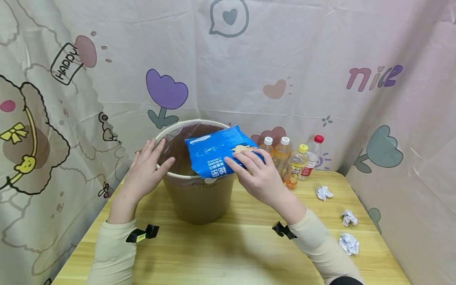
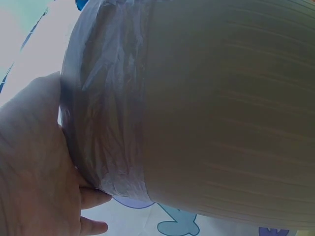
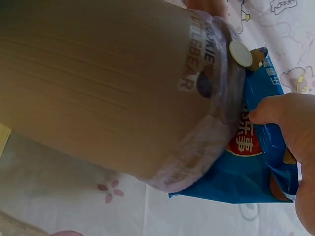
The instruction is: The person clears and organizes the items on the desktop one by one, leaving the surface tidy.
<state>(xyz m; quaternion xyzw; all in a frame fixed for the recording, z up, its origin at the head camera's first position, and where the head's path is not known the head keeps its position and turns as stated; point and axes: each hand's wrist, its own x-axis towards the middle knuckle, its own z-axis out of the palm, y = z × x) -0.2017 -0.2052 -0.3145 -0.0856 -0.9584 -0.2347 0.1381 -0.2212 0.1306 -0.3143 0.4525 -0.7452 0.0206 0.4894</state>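
Cream cloth sleeves (image 1: 115,253) lie nearest us, leading to a left hand (image 1: 144,176) resting at the rim of a round, tapering brown bin (image 1: 199,202), its fingers nearly straight, and a right hand (image 1: 258,178) pinching a bag (image 1: 210,148) between thumb and fingers. We see thin, wrinkled plastic lining (image 3: 192,157) folded over the bin's smooth rim. Across the right side of the opening sits the glossy, crinkled blue bag, roughly rectangular, its long axis running left to right, the gripped end pointing right.
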